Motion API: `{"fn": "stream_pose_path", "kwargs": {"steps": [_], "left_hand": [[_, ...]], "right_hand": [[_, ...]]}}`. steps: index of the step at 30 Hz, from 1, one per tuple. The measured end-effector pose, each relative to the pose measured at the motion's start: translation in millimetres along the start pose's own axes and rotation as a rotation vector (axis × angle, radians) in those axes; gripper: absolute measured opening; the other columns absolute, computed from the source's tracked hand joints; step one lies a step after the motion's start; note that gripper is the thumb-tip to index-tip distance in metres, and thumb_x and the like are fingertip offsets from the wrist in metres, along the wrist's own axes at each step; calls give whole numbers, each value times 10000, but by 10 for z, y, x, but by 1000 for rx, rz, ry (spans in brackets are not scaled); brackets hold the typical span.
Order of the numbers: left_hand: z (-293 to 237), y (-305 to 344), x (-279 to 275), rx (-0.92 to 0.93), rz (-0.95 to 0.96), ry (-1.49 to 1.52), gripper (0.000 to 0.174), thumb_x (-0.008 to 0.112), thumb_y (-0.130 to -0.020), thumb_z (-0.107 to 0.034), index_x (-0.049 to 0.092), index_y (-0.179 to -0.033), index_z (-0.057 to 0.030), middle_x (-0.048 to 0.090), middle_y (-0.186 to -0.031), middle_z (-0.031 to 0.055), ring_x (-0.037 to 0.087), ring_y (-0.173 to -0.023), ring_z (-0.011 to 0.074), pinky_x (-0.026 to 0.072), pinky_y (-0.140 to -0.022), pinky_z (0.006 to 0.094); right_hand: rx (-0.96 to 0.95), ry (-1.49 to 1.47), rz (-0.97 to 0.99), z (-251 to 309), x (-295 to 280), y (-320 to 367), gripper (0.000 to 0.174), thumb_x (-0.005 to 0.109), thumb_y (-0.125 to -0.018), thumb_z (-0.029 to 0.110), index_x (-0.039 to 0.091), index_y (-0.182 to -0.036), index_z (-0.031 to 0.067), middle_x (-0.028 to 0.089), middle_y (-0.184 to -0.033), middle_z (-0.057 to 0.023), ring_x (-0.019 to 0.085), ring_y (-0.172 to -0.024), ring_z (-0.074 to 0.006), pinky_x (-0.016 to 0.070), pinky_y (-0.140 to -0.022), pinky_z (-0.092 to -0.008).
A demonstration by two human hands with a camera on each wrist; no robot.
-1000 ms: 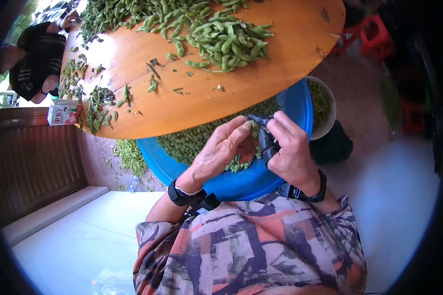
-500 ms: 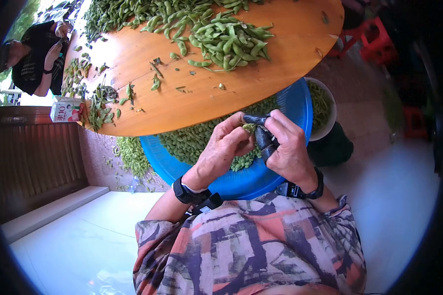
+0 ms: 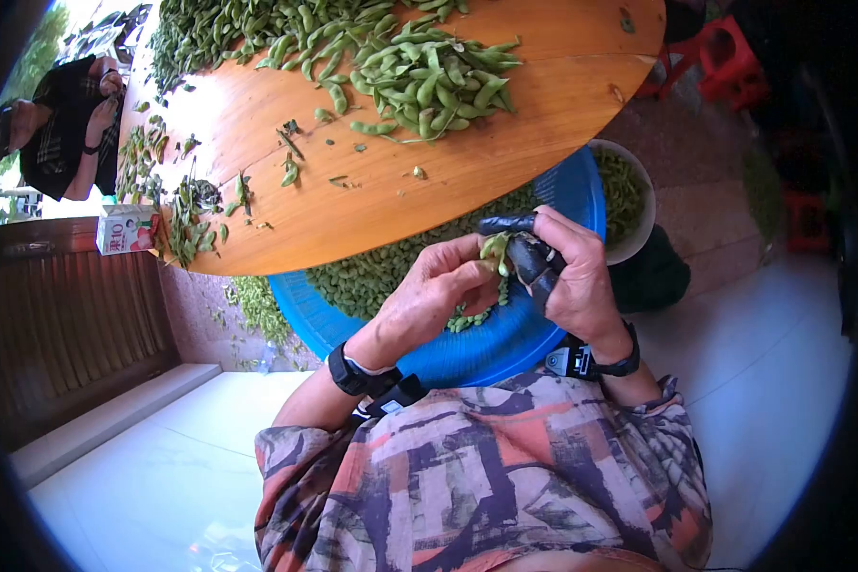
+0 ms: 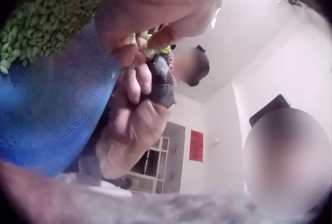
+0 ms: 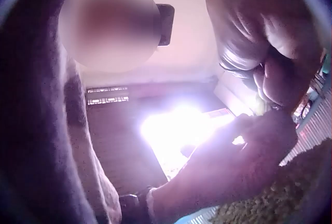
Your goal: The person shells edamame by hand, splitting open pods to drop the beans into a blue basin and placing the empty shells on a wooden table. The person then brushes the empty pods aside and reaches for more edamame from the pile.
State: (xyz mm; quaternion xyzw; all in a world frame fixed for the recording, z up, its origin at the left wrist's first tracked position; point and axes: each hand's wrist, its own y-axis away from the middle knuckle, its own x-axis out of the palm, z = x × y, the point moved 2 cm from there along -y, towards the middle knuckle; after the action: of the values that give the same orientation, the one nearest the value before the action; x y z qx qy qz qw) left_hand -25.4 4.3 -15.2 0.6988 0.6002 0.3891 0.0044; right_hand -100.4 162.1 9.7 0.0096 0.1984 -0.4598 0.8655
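Note:
In the head view a green soybean pod [image 3: 495, 250] is pinched between thumb and fingers of my left hand [image 3: 427, 297]. My right hand [image 3: 579, 276] meets it from the other side, with black covers on thumb and index finger; the black thumb cover [image 3: 534, 259] presses at the pod. Both hands are over a blue basin [image 3: 515, 348] of shelled green beans [image 3: 353, 283]. In the left wrist view a bit of the pod [image 4: 150, 45] shows between the left fingers and the right thumb. The pod is mostly hidden in the right wrist view.
An orange wooden table [image 3: 391, 191] overhangs the basin and bears heaped pods [image 3: 434, 86], scraps and a drink carton [image 3: 126, 231]. A white bowl of pods [image 3: 650, 214] stands to the right, beyond it red stools [image 3: 732, 62]. Empty-looking hulls [image 3: 257, 310] lie on the floor at left. Another person sits at the table's far left.
The pod shows more fully between my hands. My right index finger and thumb have spread farther apart beside it. The person at the left has both hands together above the table edge.

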Motion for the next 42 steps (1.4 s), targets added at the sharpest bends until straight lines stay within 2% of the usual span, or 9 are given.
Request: {"fn": "stream_pose_path", "kwargs": {"steps": [5,13,17,19,21,25,31,39,42], "left_hand": [[13,37,-129,234,158,-712,198,590,-962,-168,609,-1092,-21,611,-908,-19,546,-859,72,451,-772,224],[-134,-20,50,114,22,-248,251,653,-938,-219,647,-1054,3,662,-960,4,582,-918,73,474,-829,234],[-171,66,-57,239,49,-889,118,666,-880,-80,663,-983,-24,695,-968,62,652,-934,189,509,-844,307],[-289,186,-58,445,92,-1153,124,679,-833,-50,677,-957,-41,690,-1002,81,661,-963,257,519,-854,339],[-545,260,-118,505,54,-1060,111,684,-811,-23,695,-920,-39,685,-1009,88,668,-922,246,538,-810,345],[-1169,257,-359,612,-467,-1354,129,643,-826,-1,682,-948,-5,666,-960,128,669,-780,258,525,-716,360],[-1365,-65,-653,768,-572,-1693,130,653,-827,-40,661,-954,-12,639,-900,147,631,-741,334,498,-690,401],[-1247,295,-487,614,-664,-1486,123,669,-822,-31,675,-944,-46,646,-749,47,538,-565,101,432,-534,259],[-905,317,-250,326,-370,-648,115,668,-869,-23,660,-984,-19,605,-724,-12,497,-567,56,393,-505,217]], "right_hand": [[207,-88,-62,73,-314,8,174,563,-763,-16,643,-917,-20,518,-737,-96,544,-656,-200,418,-605,-308],[3,6,26,66,-104,-17,81,609,-811,-1,601,-887,-29,476,-734,-128,539,-648,-252,410,-597,-333],[189,-150,-140,-53,-462,73,404,539,-906,379,605,-845,-14,539,-736,-25,542,-649,-101,408,-549,-269],[467,-128,-273,-184,-829,136,154,512,-898,99,612,-892,-17,606,-769,-37,578,-713,-86,465,-618,-251],[172,441,-375,-234,-1044,63,306,469,-771,-99,600,-1043,-52,637,-826,-133,601,-815,-193,483,-767,-322],[505,662,-360,-353,-1369,181,629,416,-700,-133,527,-1301,19,639,-919,-226,629,-845,-312,477,-803,-342],[352,624,-426,-330,-1276,204,581,439,-727,-119,551,-1279,22,655,-926,-212,651,-875,-292,480,-795,-330],[331,-59,-100,60,-591,27,196,477,-775,-53,595,-926,-17,555,-721,-66,530,-697,-105,432,-623,-257],[248,-245,98,85,-293,-68,209,501,-785,-17,621,-956,-13,505,-734,-30,474,-670,-76,383,-586,-244]]}}
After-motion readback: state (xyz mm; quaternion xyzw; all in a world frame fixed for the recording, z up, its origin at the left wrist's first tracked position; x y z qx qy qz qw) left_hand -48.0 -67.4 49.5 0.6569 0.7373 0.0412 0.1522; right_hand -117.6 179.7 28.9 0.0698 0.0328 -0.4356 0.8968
